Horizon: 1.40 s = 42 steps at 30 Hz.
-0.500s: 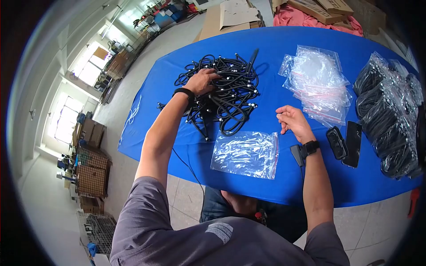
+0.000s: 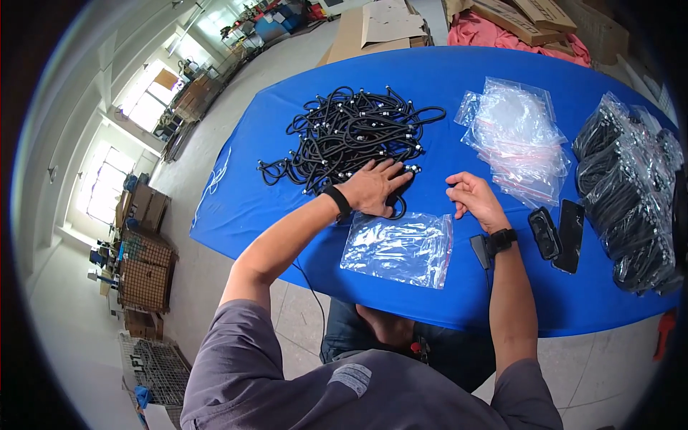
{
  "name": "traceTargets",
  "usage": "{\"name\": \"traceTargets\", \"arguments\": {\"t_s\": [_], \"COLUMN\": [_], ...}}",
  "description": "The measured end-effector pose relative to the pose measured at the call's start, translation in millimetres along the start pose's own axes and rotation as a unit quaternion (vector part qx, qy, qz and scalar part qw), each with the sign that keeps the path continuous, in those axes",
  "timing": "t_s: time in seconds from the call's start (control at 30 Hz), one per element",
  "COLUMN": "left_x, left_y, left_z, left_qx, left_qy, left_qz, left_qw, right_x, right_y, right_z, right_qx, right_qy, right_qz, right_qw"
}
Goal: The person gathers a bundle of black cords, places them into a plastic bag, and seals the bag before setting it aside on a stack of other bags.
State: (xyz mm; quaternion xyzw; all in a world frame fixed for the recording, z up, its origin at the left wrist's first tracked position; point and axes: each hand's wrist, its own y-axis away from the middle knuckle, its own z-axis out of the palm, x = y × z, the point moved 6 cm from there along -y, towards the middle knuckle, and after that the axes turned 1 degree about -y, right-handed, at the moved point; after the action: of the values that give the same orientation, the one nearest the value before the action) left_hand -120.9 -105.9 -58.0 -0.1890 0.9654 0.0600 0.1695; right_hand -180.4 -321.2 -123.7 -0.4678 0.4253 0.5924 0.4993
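A tangled pile of black cords with silver ends (image 2: 351,132) lies on the left half of the blue-covered table. My left hand (image 2: 373,189) lies palm down with fingers spread over the pile's near edge; a cord loop shows beside its thumb. Under the palm the view is blocked. My right hand (image 2: 476,201) hovers over the cloth to the right, fingers curled in loosely, with nothing visible in them. Between my forearms lies a flat clear zip bag (image 2: 398,251), its red-striped edge to the right. I can make out no cords inside it.
Clear bags (image 2: 512,132) are stacked at the back right. Beyond them, bagged black cords (image 2: 623,201) form a large heap. A dark phone (image 2: 570,236) and a black case (image 2: 545,233) lie near my right wrist. A small grey device (image 2: 481,252) trails a cable.
My left hand has come from the middle of the pile toward me, down to its near edge, and its fingers have spread. Some cords have shifted. My right hand has hardly moved.
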Motion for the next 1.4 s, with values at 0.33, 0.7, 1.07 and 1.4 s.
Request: {"name": "traceTargets", "arguments": {"t_s": [0.33, 0.7, 1.07, 1.4], "left_x": [-48.2, -141.1, -42.2, 85.9], "left_y": [-23.6, 19.0, 82.7, 141.0], "left_z": [-11.1, 27.4, -25.6, 0.0], "left_qx": [0.003, 0.185, 0.15, 0.064], "left_qy": [0.17, 0.132, 0.269, 0.189], "left_qz": [-0.159, -0.326, -0.251, -0.252], "left_qw": [0.972, 0.917, 0.918, 0.947], "right_x": [-7.7, 3.4, 1.5, 14.1], "right_y": [2.4, 2.9, 5.8, 5.2], "right_z": [19.7, 22.4, 45.3, 49.9], "right_qx": [-0.049, -0.061, -0.104, -0.112], "right_qy": [-0.154, -0.165, 0.149, 0.109], "right_qz": [-0.002, 0.038, 0.041, 0.018], "right_qw": [0.987, 0.984, 0.983, 0.987]}}
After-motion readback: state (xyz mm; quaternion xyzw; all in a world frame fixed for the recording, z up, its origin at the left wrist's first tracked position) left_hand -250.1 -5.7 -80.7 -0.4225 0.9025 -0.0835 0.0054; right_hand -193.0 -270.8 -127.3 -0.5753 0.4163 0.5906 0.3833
